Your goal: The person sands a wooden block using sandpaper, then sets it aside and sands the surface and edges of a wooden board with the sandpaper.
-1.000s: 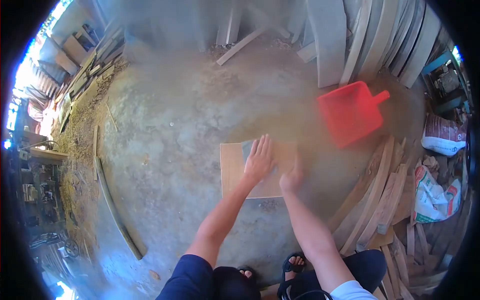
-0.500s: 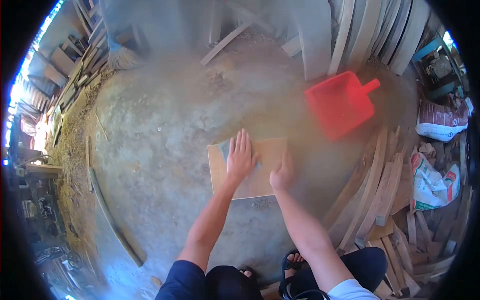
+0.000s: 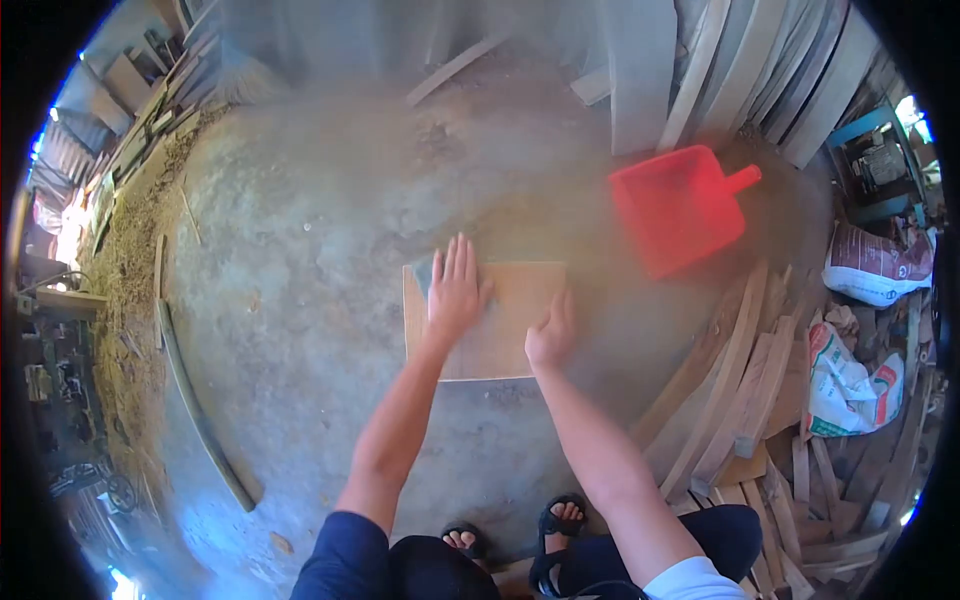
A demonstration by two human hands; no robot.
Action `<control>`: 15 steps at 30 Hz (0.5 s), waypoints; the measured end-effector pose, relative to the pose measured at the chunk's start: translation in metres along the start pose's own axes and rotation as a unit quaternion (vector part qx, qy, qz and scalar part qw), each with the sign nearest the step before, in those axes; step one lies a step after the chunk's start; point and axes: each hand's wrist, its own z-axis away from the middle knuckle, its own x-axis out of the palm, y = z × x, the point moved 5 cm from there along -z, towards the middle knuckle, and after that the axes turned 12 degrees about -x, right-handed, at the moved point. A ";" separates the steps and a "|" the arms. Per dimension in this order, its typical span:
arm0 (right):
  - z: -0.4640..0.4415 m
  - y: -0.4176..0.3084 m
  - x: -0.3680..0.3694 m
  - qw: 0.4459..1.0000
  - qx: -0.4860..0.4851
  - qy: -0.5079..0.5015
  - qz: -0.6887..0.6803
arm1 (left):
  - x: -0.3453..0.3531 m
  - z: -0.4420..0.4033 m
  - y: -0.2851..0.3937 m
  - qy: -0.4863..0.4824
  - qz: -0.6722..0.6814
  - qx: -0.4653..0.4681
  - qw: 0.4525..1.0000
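Note:
A flat rectangular wooden board (image 3: 500, 345) lies on the concrete floor in front of my feet. My left hand (image 3: 456, 298) is pressed flat on its left half, fingers stretched out toward the far edge. Beneath that palm is a blue-grey sheet (image 3: 421, 276) that looks like sandpaper; most of it is covered. At the board's right edge my right hand (image 3: 550, 333) is closed around the side, its fingers slightly blurred and partly hidden.
A red dustpan (image 3: 680, 212) rests beyond the board to the right. Wood strips (image 3: 735, 370) and sacks (image 3: 855, 385) lie along the right side. Planks (image 3: 640, 80) lean at the back. A curved pole (image 3: 195, 410) lies left, near wood shavings (image 3: 135, 240).
My left hand has slid a little to the left across the board with the sheet. My right hand stays at the right edge. The whole view has shifted slightly.

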 end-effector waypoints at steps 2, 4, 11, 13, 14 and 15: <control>-0.003 0.004 0.003 1.000 -0.016 0.011 0.016 | 0.003 -0.021 0.000 0.001 0.012 0.004 1.000; 0.000 0.000 0.003 1.000 -0.022 0.010 0.019 | -0.001 -0.007 0.006 -0.016 -0.029 0.016 0.999; -0.007 0.001 -0.001 1.000 0.004 -0.007 0.022 | -0.012 0.131 0.025 -0.100 0.004 0.040 0.994; 0.000 0.000 0.000 1.000 0.011 -0.015 0.019 | -0.011 0.127 0.021 -0.115 -0.009 0.041 0.992; 0.002 -0.002 0.000 1.000 0.011 -0.020 0.019 | -0.013 0.114 0.018 -0.105 -0.017 0.039 0.994; 0.002 -0.001 0.000 0.999 0.012 -0.021 0.021 | -0.013 0.092 0.014 -0.093 -0.024 0.040 0.995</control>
